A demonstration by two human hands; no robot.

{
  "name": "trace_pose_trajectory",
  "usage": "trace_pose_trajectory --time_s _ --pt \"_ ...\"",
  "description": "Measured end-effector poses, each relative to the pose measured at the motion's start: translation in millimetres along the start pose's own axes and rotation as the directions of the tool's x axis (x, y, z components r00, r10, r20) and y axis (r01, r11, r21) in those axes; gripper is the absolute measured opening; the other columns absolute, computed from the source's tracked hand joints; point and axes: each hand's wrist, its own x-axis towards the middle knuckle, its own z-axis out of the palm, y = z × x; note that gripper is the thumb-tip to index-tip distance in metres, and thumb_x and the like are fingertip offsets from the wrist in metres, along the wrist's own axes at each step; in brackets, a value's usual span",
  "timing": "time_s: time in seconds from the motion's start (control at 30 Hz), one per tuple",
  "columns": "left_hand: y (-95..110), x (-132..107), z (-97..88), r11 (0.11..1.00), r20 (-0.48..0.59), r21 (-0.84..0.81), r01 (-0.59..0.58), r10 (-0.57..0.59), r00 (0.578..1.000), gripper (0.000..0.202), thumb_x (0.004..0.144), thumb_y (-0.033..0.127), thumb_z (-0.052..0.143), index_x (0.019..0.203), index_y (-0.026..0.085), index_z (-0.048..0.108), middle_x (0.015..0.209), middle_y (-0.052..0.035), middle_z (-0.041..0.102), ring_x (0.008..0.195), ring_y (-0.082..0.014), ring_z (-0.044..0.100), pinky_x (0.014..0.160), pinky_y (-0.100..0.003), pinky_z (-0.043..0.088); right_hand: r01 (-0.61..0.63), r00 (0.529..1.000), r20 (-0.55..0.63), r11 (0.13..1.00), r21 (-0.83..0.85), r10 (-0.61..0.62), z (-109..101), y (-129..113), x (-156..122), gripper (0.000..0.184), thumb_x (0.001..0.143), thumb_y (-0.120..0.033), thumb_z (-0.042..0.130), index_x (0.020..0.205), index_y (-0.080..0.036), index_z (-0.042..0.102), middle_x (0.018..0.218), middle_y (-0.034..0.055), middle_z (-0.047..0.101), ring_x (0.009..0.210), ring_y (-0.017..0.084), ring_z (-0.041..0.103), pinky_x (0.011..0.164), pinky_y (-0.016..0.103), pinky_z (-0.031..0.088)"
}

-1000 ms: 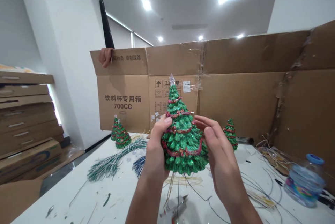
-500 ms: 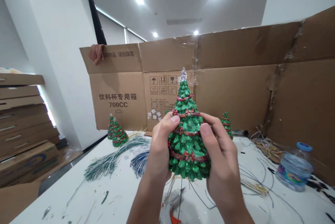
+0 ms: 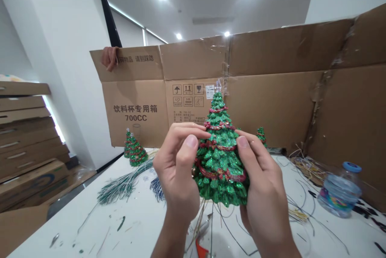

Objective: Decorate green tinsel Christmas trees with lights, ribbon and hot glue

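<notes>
I hold a glittery green Christmas tree (image 3: 221,157) with red garlands and a clear star top upright above the white table (image 3: 141,218). My left hand (image 3: 177,169) is curled against its left side, thumb raised and fingers reaching over the front of the branches. My right hand (image 3: 262,185) wraps the right side and the base, thumb pressed on a garland. Thin wires hang from under the tree.
Small finished trees stand at the back left (image 3: 134,152) and behind my right hand (image 3: 261,135). Wire bundles (image 3: 126,181), a glue gun (image 3: 202,234) and a plastic bottle (image 3: 339,189) lie on the table. A cardboard wall (image 3: 271,101) rings the back; another person's hand (image 3: 109,57) grips its top.
The tree has shifted slightly right and up in view. My left fingers have moved from the side onto the front of the branches. My right hand keeps its grip.
</notes>
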Motion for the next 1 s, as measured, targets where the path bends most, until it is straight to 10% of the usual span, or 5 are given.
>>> trace_pose_trajectory --time_s 1.0 --pt "-10.1 -0.8 -14.0 0.865 0.157 0.302 -0.400 0.369 0.916 0.033 0.108 0.017 0.059 0.093 0.025 0.087 0.101 0.0001 0.081 0.097 -0.0162 0.075 0.084 -0.037 0.056 0.031 0.996 -0.079 0.999 0.039 -0.028 0.3 -8.7 -2.6 0.042 0.093 -0.066 0.082 0.113 -0.029 0.082 0.113 0.0057 0.082 0.097 0.025 0.076 0.080 0.038 0.063"
